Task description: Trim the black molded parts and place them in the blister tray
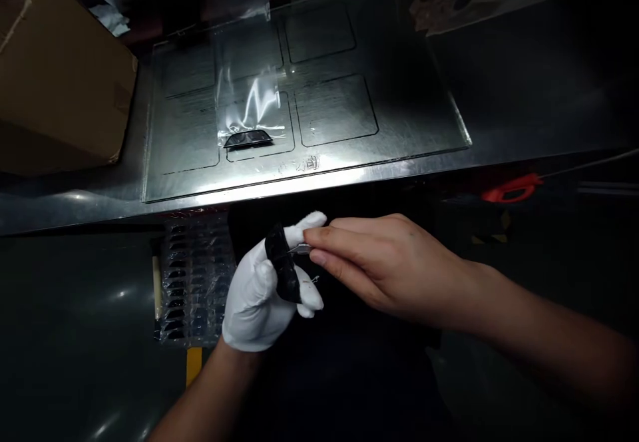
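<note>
My left hand (262, 295), in a white glove, grips a curved black plastic part (283, 265) between thumb and fingers, in front of the table edge. The part is tilted nearly upright. My right hand (372, 255) is bare, its thumb and forefinger pinched on a small, thin, shiny piece (301, 249) that touches or nearly touches the black part. Most of that piece is hidden by the fingers, so its kind cannot be made out. A similar black part (248, 138) lies on the table, at the lower end of a clear plastic bag (249, 99).
A clear sheet (339, 112) with rounded rectangle outlines covers part of the metal table (279, 188). A cardboard box (64, 76) stands at the left. Below the edge sits a clear tray (192, 282) of several black parts. An orange-red handle (514, 189) shows at the right.
</note>
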### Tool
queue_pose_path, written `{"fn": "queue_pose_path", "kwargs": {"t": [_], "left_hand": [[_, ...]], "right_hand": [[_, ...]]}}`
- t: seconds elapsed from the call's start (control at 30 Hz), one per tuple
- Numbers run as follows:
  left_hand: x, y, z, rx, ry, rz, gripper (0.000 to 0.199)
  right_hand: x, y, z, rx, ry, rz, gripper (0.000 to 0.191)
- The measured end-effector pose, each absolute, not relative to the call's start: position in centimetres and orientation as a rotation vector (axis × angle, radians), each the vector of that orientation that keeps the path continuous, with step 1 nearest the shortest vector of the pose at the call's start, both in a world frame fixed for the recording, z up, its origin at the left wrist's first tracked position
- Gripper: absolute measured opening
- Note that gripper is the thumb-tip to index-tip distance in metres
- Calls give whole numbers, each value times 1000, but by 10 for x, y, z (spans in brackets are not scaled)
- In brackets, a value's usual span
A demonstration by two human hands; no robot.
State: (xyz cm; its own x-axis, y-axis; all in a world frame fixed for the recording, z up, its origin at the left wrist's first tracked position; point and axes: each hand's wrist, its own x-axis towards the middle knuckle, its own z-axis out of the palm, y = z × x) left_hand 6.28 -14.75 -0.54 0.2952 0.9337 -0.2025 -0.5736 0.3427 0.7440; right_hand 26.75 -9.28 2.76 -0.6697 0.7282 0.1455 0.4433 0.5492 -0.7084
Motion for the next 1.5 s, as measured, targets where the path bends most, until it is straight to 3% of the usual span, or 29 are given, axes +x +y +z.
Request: {"fn": "queue_pose_path", "kwargs": {"t": [0.73,1.03,1.2,1.5], "left_hand": [[64,-156,-6,451,679,1139,38],[60,-150,-1,505,805,1200,38],[62,-152,2,605,855,1176,40],[65,-158,7,736,955,1055,45]], "right_hand": [[268,-95,24,-780,-2489,905,32],[282,-89,41,-903,-2122,1039,32],[287,-81,49,-958,-2217,898,40],[280,-75,54,-909,-2547,534,34]]}}
